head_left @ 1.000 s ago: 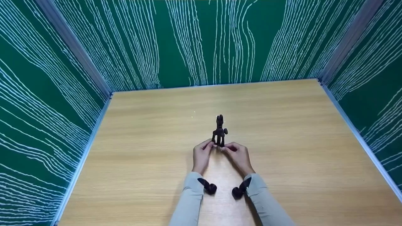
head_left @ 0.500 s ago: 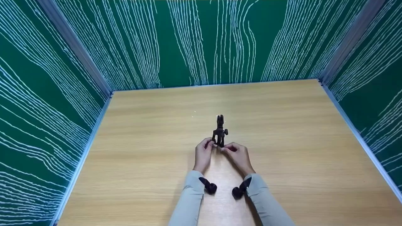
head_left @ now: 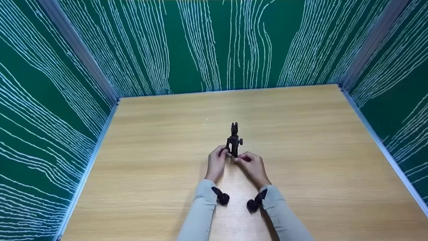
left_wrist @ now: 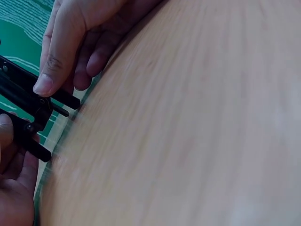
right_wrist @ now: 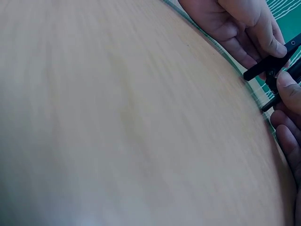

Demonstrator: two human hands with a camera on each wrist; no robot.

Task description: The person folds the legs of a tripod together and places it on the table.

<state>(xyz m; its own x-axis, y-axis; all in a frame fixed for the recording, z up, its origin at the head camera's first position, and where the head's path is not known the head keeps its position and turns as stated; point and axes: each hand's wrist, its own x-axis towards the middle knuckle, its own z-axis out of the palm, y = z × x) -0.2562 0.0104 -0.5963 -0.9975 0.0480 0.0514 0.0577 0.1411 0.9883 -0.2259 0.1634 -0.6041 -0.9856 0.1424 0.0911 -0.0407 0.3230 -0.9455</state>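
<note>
A small black tripod [head_left: 234, 140] stands at the middle of the table in the head view, with a forked clamp on top and a round knob on its right side. My left hand [head_left: 216, 163] pinches its left leg low down between thumb and fingers. Opposite, my right hand [head_left: 253, 166] holds the foot of the right leg the same way. The left wrist view shows the black leg ends [left_wrist: 38, 149] close over the wood, with the right thumb pressed on one leg. Both thumbs also lie on the legs [right_wrist: 257, 69] in the right wrist view; its upper part is cut off there.
The wooden table [head_left: 160, 147] is bounded by green walls [head_left: 220, 43] with white wavy lines at the back and sides. Tiny white specks [head_left: 205, 122] lie beyond the tripod. A black wrist camera [head_left: 222, 197] juts inward from each sleeve.
My left hand has shifted slightly forward and right, and the tripod has turned a little, its legs now looking closer together. My right hand stays nearly still.
</note>
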